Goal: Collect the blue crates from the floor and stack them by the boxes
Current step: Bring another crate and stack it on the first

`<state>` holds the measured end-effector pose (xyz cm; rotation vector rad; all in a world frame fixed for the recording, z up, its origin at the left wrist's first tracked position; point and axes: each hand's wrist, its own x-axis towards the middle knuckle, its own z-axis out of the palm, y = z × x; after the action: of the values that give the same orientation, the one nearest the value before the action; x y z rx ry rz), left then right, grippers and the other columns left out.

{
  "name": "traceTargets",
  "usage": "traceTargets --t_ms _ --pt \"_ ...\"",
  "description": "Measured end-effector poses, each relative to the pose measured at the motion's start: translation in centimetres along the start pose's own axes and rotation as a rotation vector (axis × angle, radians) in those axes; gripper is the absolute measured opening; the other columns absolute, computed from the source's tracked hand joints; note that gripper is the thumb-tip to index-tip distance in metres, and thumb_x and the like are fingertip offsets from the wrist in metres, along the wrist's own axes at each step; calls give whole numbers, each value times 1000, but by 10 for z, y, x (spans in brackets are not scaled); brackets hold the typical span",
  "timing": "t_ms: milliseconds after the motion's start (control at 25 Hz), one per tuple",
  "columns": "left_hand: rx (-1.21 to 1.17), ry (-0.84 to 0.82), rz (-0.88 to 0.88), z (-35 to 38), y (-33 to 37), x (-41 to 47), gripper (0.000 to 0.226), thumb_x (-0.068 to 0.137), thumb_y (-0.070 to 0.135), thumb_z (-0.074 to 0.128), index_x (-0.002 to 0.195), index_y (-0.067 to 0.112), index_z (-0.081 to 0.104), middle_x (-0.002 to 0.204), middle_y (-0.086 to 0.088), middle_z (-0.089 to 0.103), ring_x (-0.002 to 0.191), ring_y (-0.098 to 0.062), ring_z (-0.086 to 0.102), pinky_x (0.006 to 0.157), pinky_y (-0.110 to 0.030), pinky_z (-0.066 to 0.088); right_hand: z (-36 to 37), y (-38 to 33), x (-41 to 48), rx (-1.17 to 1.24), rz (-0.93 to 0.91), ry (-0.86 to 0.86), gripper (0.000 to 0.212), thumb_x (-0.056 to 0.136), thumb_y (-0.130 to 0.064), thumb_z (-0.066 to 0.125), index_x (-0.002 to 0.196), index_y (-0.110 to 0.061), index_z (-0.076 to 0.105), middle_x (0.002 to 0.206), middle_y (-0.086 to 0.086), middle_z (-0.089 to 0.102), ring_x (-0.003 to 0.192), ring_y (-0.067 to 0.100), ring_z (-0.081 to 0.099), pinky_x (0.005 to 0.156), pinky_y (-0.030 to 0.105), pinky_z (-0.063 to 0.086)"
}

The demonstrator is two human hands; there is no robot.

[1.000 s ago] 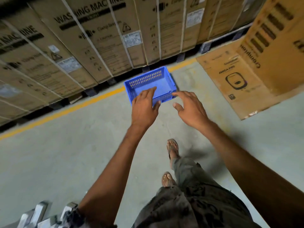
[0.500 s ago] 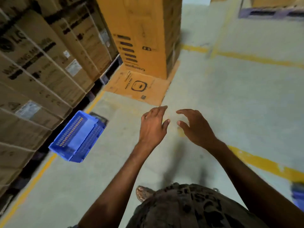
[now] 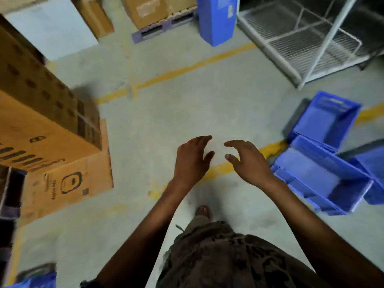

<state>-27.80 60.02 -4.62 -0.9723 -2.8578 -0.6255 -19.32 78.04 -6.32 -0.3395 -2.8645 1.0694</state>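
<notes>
Three blue crates lie together on the floor at the right: a near one [image 3: 320, 175], one behind it [image 3: 326, 121], and a third [image 3: 372, 163] cut off by the frame edge. Part of another blue crate [image 3: 35, 281] shows at the bottom left corner. My left hand [image 3: 192, 161] and my right hand [image 3: 247, 161] hang in front of me over the bare floor, fingers apart, holding nothing. The right hand is a short way left of the near crate and does not touch it.
A tall orange cardboard box [image 3: 41, 113] stands on flattened cardboard [image 3: 68, 181] at the left. Yellow floor lines [image 3: 187, 67] cross the concrete. A wire rack [image 3: 307, 40] stands at the back right, a blue column [image 3: 216, 19] and boxes on a pallet [image 3: 153, 11] at the back.
The view has swung right, away from the washing machine boxes and the crate left there. The crates on the right have come into view. Both hands stay open.
</notes>
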Motion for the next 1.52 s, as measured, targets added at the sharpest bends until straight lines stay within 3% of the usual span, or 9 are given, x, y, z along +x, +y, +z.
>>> traceTargets --t_ms 160,320,520,640,800,920,1160,1280,1520 --pt "-18 -142 214 72 64 76 46 92 39 62 135 24 58 131 5 66 115 -19 64 89 -39 52 -54 93 -5 14 228 128 34 99 -30 61 133 -29 59 136 -8 60 128 19 49 96 36 46" --pt "-58 -302 323 158 136 148 45 94 40 60 137 28 56 133 7 63 118 -18 62 97 -40 48 -100 199 -4 19 440 169 33 96 -26 63 129 -28 62 134 -4 63 126 22 52 99 38 47" --pt "13 -490 510 278 232 222 46 88 36 66 132 24 60 125 1 67 113 -26 64 93 -40 47 -134 335 -4 64 699 176 34 92 -18 66 126 -22 65 128 1 66 121 27 58 96 44 51" --pt "95 -591 699 345 275 242 50 85 36 69 132 22 61 124 -1 67 116 -28 62 97 -42 43 -136 415 -14 95 851 181 33 89 -18 66 123 -22 65 124 3 68 117 29 62 94 44 53" --pt "64 -727 709 458 302 243 47 87 34 66 131 16 63 122 -8 68 110 -34 64 92 -45 49 -93 523 -34 129 1002 96 33 90 -15 67 122 -19 66 125 3 68 116 28 63 95 37 51" --pt "50 -805 652 568 299 227 47 89 34 64 133 16 60 126 -9 66 113 -35 63 90 -45 50 -30 612 -43 153 1011 -21 34 91 -18 67 124 -18 64 126 5 66 118 29 60 98 39 50" --pt "190 -1046 451 752 264 171 58 96 37 58 147 19 40 148 -8 48 134 -32 46 106 -45 41 104 757 -43 -54 920 -235 53 88 -17 67 138 -12 51 141 14 52 132 38 44 108 48 40" --pt "246 -997 497 808 239 145 64 93 37 62 149 16 38 150 -9 46 138 -32 42 107 -45 38 164 802 -39 -221 848 -406 61 80 -21 69 137 -17 47 142 13 51 131 39 45 104 49 41" --pt "324 -951 478 845 212 149 68 91 36 65 150 18 37 152 -7 43 145 -32 32 119 -48 23 179 826 -39 -413 693 -275 32 84 -7 67 114 -8 56 104 16 63 102 40 56 76 46 42"
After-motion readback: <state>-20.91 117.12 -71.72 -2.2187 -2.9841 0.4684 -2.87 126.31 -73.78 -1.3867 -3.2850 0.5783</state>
